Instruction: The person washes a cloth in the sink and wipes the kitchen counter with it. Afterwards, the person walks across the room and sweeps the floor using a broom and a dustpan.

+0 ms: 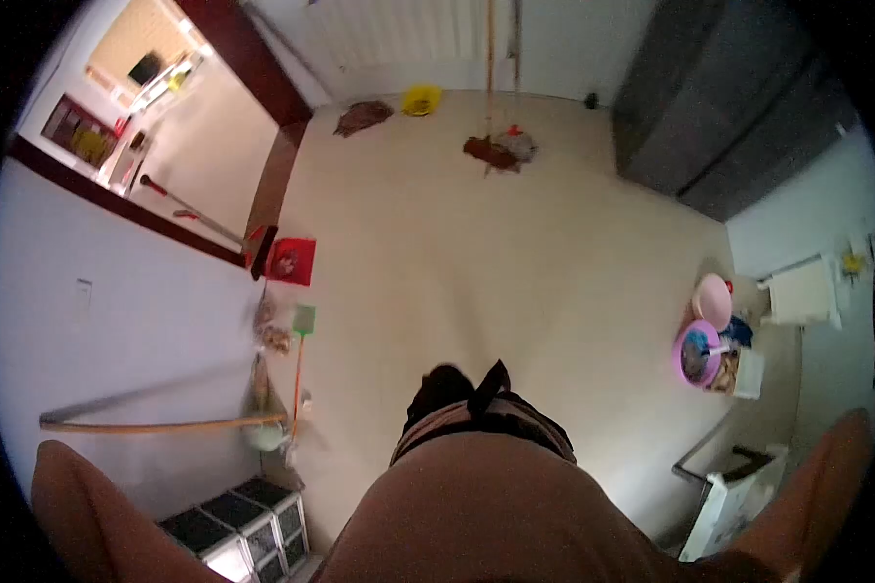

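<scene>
Hands are out of view, grip impossible to tell, a wooden pole (165, 426) beyond the left arm (97, 510).

2 mops (493, 153) stand left of a dark grey wardrobe (715, 107).

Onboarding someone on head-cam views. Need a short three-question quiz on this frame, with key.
1. Pick one. The basin beside the pink basin is: A) green; B) purple; C) black.
2. True or false: a yellow item lies on the floor.
3. Short answer: does either of the wearer's hands show clearly?

Key:
1. B, the purple basin.
2. True.
3. No; only the left arm and right arm can be made out.
</scene>
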Tool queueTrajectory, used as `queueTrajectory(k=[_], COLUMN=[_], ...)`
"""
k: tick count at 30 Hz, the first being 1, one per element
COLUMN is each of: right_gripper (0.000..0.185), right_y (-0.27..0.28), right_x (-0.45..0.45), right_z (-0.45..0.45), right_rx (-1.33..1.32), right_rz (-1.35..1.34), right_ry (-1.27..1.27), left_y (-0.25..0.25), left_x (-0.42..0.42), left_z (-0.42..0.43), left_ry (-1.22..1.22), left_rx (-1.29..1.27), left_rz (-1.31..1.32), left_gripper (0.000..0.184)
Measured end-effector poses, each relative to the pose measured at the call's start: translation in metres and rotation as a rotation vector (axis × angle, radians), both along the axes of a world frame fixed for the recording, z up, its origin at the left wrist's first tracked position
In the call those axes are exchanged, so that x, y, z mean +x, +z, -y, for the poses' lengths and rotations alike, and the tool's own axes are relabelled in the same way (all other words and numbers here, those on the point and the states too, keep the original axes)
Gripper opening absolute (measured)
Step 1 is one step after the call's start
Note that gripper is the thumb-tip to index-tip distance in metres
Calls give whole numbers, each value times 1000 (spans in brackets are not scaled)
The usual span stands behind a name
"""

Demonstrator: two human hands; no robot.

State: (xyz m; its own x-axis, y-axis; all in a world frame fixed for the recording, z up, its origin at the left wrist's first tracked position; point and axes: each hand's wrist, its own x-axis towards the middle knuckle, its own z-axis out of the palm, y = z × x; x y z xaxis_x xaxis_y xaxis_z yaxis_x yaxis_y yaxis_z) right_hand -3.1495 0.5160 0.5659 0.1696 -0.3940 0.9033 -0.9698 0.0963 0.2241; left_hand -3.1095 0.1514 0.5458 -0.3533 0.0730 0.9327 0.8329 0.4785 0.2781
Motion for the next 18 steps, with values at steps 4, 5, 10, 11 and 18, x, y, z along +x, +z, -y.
queueTrajectory(k=[4,5,10,11,18], right_gripper=[35,35,36,36,36], right_y=[-1,-4,-11,-11,-4], right_x=[-109,-139,-262,-288,-446], right_z=[31,38,89,100,151], right_rx=[-4,-10,-15,-27,-55], right_rz=[3,5,4,3,-6], right_ry=[96,112,160,172,217], left_y=[1,-1,1,4,28], left_x=[-73,-96,-195,-216,-348], left_z=[22,28,72,81,123], left_ry=[87,103,152,161,188], left_rx=[-8,-13,-29,-38,-69], left_rz=[-14,-17,-50,-55,-105], left_gripper=[28,28,28,28,28])
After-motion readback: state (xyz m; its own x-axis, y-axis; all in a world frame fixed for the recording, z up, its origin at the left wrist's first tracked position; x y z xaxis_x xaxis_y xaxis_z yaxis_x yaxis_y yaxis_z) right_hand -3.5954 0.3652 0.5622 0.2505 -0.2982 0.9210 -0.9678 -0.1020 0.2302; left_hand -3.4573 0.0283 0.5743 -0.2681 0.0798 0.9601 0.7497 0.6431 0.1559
